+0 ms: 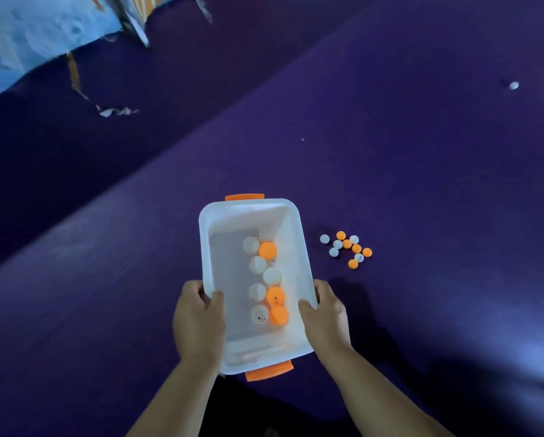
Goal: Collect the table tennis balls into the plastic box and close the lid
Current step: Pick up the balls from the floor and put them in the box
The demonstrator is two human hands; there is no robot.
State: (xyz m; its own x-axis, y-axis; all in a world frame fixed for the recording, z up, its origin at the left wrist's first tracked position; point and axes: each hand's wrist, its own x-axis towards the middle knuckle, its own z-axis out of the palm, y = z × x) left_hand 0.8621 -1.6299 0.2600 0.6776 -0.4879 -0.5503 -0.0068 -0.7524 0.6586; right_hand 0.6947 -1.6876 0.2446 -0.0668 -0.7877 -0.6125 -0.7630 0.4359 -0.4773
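In the head view, the left hand [198, 320] and right hand [327, 313] each grasp a long rim of the open plastic box [255, 205], thumbs hooked inside. The balls in the box [267, 250] include 3 orange ones. About 10 loose balls [347, 244] cluster just right of the box on the purple surface [422, 184]. 1 white ball [513, 85] lies far beyond. Collecting seems half done. Next, likely, the box is set by the cluster to free a hand. No lid shows.
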